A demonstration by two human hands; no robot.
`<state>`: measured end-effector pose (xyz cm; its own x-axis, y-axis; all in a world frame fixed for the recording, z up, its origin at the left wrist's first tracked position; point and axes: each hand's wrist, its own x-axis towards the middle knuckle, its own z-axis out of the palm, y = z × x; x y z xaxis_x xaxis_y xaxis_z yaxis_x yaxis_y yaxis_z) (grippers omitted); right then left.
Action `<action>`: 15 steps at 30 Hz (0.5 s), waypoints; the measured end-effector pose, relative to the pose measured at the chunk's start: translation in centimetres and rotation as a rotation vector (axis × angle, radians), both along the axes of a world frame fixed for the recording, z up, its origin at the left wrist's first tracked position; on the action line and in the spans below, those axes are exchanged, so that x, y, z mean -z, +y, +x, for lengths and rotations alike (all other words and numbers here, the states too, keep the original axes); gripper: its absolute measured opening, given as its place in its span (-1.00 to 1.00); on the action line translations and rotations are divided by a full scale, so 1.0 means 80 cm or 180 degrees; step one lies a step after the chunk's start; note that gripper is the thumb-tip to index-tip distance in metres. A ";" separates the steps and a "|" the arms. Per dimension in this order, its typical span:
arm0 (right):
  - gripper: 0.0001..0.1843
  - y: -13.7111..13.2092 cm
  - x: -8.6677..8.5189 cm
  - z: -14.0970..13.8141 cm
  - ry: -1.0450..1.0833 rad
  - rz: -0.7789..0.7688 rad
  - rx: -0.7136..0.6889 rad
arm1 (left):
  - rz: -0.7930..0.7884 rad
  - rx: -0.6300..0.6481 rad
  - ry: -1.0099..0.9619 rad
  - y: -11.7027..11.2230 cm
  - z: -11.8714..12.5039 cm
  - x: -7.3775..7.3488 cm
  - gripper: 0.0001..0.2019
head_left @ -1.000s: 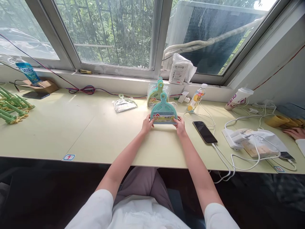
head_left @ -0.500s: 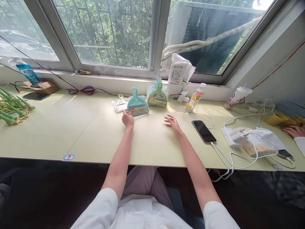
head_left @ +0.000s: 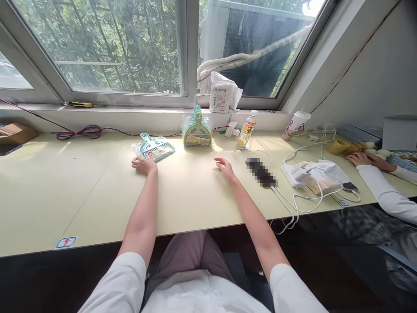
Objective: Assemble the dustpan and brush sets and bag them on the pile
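My left hand (head_left: 143,165) rests on the table at the lower left edge of a teal mini dustpan (head_left: 158,151), fingers loosely bent and slightly apart. The dustpan lies tilted back on a plastic-wrapped piece, its printed label facing up and its handle pointing to the upper left. Whether my fingers still touch its edge is hard to see. My right hand (head_left: 224,168) hovers low over the table further right, fingers stretched out with nothing in them. Beyond and between my hands stands an upright row of bagged green and teal dustpans (head_left: 197,132).
A drink bottle (head_left: 246,130), white cup (head_left: 295,126), pixelated phone-like object (head_left: 260,171) and charging cables (head_left: 295,206) lie to the right. Another person's hands (head_left: 365,160) are by yellow rolls (head_left: 337,147). A wire bundle (head_left: 87,131) runs along the windowsill wall.
My left hand has moved left, and the teal dustpan has gone from upright to lying back on the wrapped piece. The view has turned right. My right hand stays open.
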<state>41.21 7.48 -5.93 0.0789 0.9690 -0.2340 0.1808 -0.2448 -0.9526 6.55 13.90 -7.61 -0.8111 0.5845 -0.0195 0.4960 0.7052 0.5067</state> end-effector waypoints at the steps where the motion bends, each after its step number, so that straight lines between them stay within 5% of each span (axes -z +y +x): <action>1: -0.71 0.003 -0.005 0.011 -0.0250 0.0114 0.0217 | 0.0094 -0.0004 0.0004 -0.002 0.000 -0.002 -0.53; 4: -0.67 -0.001 -0.023 0.062 -0.1192 0.0239 0.1086 | 0.0519 -0.0043 0.0025 -0.011 0.008 -0.015 -0.44; 7: -0.61 -0.031 -0.040 0.130 -0.2464 -0.0003 0.1378 | 0.0980 0.0326 0.0172 -0.019 0.025 -0.030 -0.49; 11: -0.37 -0.080 -0.048 0.198 -0.3031 -0.0838 0.1261 | 0.1320 0.1003 0.0225 -0.020 0.045 -0.039 -0.53; 15: -0.09 -0.091 -0.043 0.212 -0.2998 -0.1225 0.0863 | 0.1385 0.1444 0.0128 -0.015 0.047 -0.031 -0.59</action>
